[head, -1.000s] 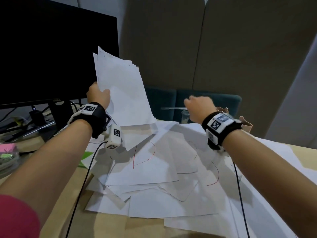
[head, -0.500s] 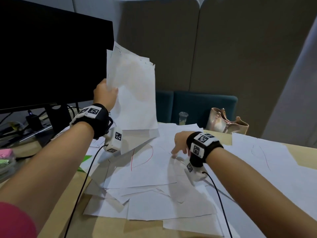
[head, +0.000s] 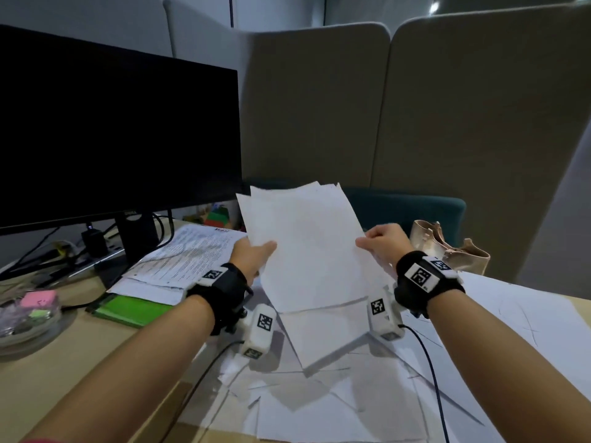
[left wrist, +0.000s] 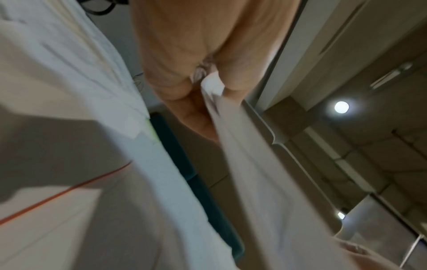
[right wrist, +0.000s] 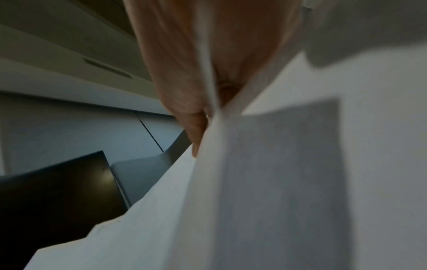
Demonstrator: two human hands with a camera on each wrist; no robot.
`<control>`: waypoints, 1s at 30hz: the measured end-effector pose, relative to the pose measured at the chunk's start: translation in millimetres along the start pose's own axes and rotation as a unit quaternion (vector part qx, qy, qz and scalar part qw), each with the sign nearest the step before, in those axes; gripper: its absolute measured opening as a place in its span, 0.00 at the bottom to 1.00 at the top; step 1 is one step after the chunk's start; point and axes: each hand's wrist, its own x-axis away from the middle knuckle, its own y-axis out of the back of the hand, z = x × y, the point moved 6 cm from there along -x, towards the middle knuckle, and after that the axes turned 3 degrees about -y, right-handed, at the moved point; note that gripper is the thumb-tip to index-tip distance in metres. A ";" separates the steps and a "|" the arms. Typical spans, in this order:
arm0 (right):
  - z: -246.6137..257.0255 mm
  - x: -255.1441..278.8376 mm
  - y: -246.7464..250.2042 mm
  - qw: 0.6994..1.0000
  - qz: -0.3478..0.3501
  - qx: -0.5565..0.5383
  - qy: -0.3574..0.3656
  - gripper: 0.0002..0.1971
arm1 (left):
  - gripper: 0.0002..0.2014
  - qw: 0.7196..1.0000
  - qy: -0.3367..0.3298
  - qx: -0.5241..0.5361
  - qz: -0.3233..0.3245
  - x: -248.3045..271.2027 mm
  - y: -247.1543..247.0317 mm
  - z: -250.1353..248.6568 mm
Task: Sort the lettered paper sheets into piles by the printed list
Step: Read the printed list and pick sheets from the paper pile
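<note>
Stack of paper sheets [head: 307, 247]: white, several leaves, edges fanned at the top; held up tilted above the desk, in front of the monitor's right lower corner, blank backs toward the head camera.
Left hand [head: 251, 255]: grips the stack's left edge, thumb on the near face, fingers behind; the left wrist view shows the sheets [left wrist: 265, 173] pinched between thumb and fingers [left wrist: 196, 120].
Right hand [head: 385, 243]: grips the stack's right edge, fingers curled round it; the right wrist view shows the paper [right wrist: 265, 182] passing between thumb and fingers [right wrist: 182, 91].
Loose sheets [head: 335, 394]: spread overlapping on the desk [head: 48, 378] beneath the stack, some with thin drawn lines.
Printed list [head: 188, 254]: page of dense text, flat, left of the stack, beside the monitor stand.
Monitor [head: 118, 139]: dark screen, far left.
Green folder [head: 128, 310]: under the printed page's near edge.
Beige bag [head: 447, 247]: far right, behind the right wrist.
</note>
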 end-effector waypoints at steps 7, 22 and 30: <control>-32.4 15.8 21.1 0.950 -0.058 0.295 -0.081 0.10 | 0.12 0.981 0.091 -0.142 0.093 10.3 -12.4 57.4; 89.7 35.1 -6.8 0.841 -0.159 0.461 0.234 0.08 | 0.16 0.971 0.174 -0.145 0.082 12.4 -12.7 64.8; 63.7 75.8 -102.8 0.841 0.020 0.492 0.224 0.10 | 0.23 0.954 0.029 -0.297 -0.003 -3.9 2.0 26.8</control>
